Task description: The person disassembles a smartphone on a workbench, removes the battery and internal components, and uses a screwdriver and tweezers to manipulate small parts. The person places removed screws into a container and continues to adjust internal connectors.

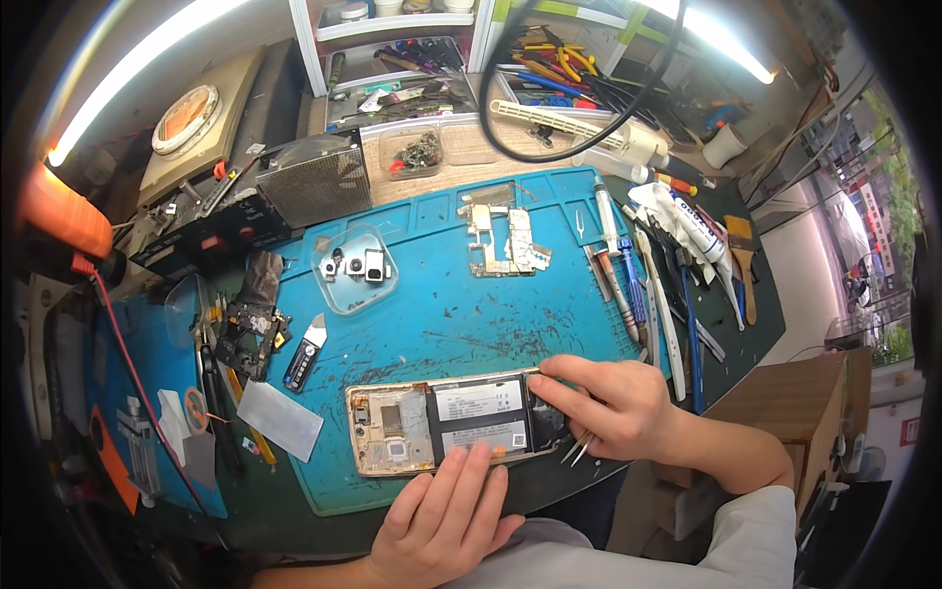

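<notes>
Nearest the camera, the person's left hand (446,515) comes up from the lower edge with its fingers (469,469) laid flat and close together on the near long edge of an opened phone (446,422), pinning it down rather than gripping it. Just to the right, the right hand (613,402) curls over the phone's right end, thumb and forefinger pinching a pair of tweezers (577,450) whose metal tips stick out below the palm, toward the person. The phone lies on the blue mat (442,324) with its long axis running left to right, straight ahead of both hands; its black battery (481,417) fills the middle and right, the bare gold frame shows on the left. The right hand sits nearer the covered right end, the left nearer the battery's lower edge. The near edge of the mat runs close below the phone, so little room remains toward the person. Farther up the mat is open as far as a clear dish of small parts (355,267) and a loose circuit board (505,240). A row of screwdrivers (628,285) bounds the right side, and a small scraper (304,351) lies to the left on the counter (255,510).
</notes>
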Tool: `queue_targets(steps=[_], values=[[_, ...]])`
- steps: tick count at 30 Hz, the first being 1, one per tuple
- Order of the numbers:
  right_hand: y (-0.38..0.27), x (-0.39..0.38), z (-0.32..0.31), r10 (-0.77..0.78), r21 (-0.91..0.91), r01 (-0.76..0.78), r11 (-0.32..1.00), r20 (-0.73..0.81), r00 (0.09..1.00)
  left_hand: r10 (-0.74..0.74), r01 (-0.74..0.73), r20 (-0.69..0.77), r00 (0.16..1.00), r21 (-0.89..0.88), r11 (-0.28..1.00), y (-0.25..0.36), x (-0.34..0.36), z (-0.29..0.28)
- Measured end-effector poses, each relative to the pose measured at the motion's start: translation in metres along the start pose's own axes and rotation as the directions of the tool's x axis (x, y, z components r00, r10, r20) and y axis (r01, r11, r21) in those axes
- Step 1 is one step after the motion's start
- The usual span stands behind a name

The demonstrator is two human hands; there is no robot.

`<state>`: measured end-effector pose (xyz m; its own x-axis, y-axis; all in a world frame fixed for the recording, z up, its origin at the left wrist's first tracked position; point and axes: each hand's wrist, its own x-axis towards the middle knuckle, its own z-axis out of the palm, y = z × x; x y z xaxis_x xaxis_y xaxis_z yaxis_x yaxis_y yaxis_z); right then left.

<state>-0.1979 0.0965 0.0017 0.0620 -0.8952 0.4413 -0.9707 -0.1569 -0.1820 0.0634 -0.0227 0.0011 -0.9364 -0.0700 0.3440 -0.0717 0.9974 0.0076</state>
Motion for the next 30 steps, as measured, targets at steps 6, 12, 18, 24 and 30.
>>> queue_targets(steps=[6, 12, 18, 24, 30], values=[[-0.0003, 0.0003, 0.0005, -0.018, -0.034, 0.018, 0.999, 0.000, 1.000, 0.012, -0.012, 0.009, 1.000, 0.007, 1.000, -0.0009, 0.0009, -0.0011], [-0.0009, 0.0014, 0.0007, -0.014, -0.035, 0.014, 0.999, 0.010, 1.000, 0.023, -0.023, 0.008, 1.000, 0.034, 0.999, -0.0013, 0.0013, -0.0009], [0.0018, 0.0006, 0.0010, -0.029, -0.020, 0.028, 0.999, -0.032, 0.999, -0.037, 0.034, -0.035, 0.999, -0.076, 0.997, 0.0012, 0.0024, -0.0011], [0.0021, 0.0001, 0.0005, -0.055, -0.044, 0.054, 0.998, -0.030, 0.998, -0.051, 0.044, -0.063, 0.997, -0.100, 0.994, -0.0018, 0.0058, 0.0001], [0.0010, 0.0029, -0.0010, -0.065, -0.050, 0.064, 0.997, -0.005, 0.998, -0.078, 0.069, -0.068, 0.995, -0.131, 0.989, -0.0008, 0.0042, 0.0012]])
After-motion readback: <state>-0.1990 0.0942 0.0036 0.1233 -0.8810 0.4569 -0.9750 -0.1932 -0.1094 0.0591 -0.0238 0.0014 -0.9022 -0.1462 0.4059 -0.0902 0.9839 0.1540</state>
